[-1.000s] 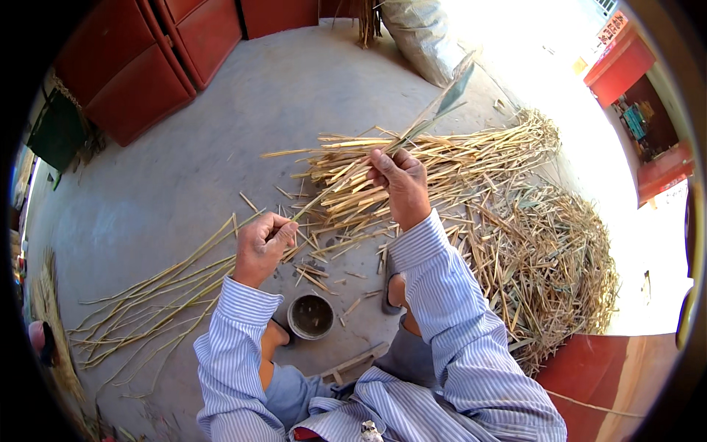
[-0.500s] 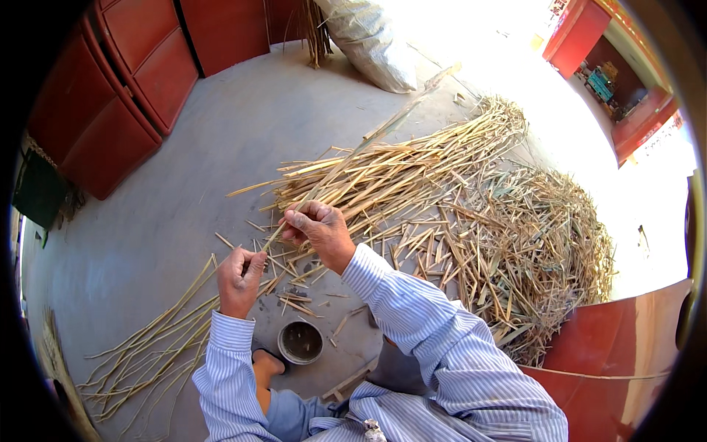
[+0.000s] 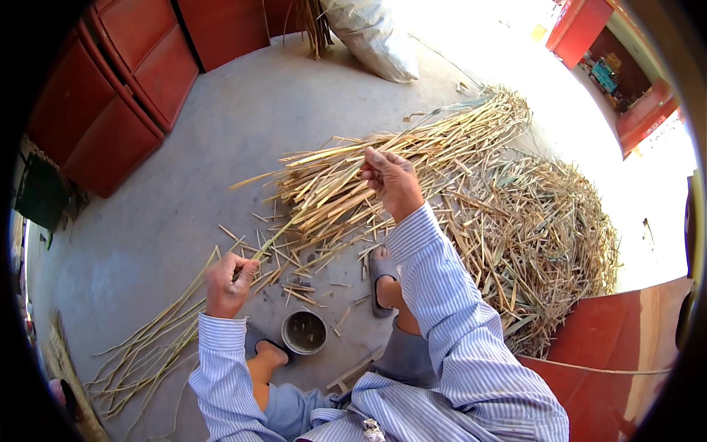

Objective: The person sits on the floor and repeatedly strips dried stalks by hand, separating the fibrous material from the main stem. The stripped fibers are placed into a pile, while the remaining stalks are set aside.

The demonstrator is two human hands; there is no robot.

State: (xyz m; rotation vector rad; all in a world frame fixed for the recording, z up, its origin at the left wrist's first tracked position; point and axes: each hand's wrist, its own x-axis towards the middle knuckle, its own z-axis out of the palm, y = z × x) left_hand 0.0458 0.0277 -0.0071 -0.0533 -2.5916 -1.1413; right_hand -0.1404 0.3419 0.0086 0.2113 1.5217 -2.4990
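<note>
Stalk [image 3: 278,236] slants from the left hand [image 3: 227,287], clenched on it at lower left, toward upper centre, where the right hand [image 3: 395,183] pinches, its hold unclear.

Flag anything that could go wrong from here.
The thin stalk running between the left hand and the right hand might snap or kink if pulled too hard. The bowl stands close to the left foot, so a small shift of that foot could tip it. Loose cut pieces on the floor near the bowl might roll underfoot.
</note>
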